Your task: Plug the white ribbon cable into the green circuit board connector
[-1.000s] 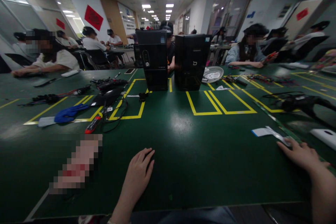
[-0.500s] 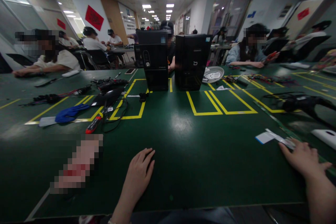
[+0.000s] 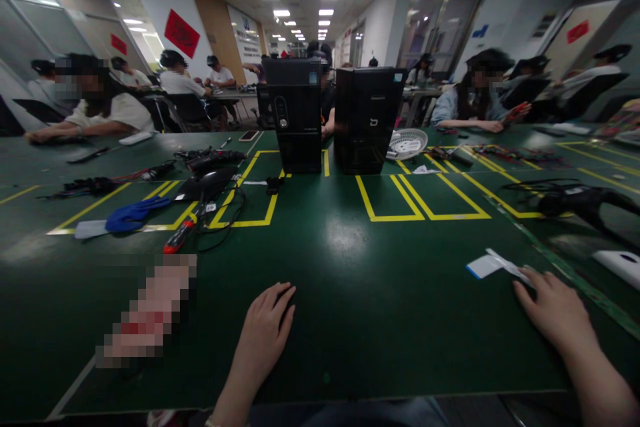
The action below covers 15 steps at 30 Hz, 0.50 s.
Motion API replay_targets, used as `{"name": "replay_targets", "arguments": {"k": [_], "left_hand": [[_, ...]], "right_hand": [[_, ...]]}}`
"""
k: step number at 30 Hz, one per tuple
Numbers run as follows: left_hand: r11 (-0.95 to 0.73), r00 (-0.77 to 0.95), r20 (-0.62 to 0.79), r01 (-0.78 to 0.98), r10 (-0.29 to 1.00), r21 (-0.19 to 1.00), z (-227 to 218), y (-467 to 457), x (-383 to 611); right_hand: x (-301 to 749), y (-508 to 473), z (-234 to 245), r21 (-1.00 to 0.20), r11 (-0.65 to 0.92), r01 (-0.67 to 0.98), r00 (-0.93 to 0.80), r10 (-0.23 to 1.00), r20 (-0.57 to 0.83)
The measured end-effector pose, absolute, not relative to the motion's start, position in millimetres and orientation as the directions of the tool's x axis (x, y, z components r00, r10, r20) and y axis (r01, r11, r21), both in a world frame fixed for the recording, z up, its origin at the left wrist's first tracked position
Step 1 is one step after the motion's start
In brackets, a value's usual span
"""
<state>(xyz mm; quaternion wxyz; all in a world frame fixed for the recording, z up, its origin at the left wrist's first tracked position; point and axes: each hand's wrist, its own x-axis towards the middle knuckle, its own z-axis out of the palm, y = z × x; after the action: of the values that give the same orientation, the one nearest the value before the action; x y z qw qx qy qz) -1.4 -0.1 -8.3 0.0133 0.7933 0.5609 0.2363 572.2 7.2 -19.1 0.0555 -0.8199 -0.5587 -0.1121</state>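
My left hand [image 3: 265,333] lies flat and open on the dark green table [image 3: 360,293], near its front edge, holding nothing. My right hand [image 3: 553,310] rests palm down at the right, fingers stretched out, with its fingertips on a white slip of paper [image 3: 493,263] that has a blue edge. Two black computer towers [image 3: 330,117] stand upright side by side at the middle of the table, well beyond both hands.
Cables, a blue glove [image 3: 133,213], a red-handled screwdriver [image 3: 177,238] and a black mouse [image 3: 205,183] lie at the left among yellow tape boxes. A white fan grille [image 3: 406,142] sits behind the towers. A black device [image 3: 580,200] and a white object [image 3: 620,263] lie right. Several people sit around.
My right hand has slid left across the table, dragging the white slip of paper with it. My left hand has stayed put.
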Motion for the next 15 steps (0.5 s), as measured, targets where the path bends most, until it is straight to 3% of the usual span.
{"name": "replay_targets", "arguments": {"k": [7, 15], "left_hand": [[-0.382, 0.264, 0.373, 0.878, 0.89, 0.289, -8.6, 0.3, -1.1], [-0.363, 0.268, 0.334, 0.893, 0.904, 0.266, -8.0, -0.4, -0.5]], "right_hand": [[530.4, 7.7, -29.0, -0.14, -0.002, 0.99, 0.05, 0.938, 0.343], [388.9, 7.5, -23.6, -0.143, 0.332, 0.932, -0.262, 0.893, 0.366]]}}
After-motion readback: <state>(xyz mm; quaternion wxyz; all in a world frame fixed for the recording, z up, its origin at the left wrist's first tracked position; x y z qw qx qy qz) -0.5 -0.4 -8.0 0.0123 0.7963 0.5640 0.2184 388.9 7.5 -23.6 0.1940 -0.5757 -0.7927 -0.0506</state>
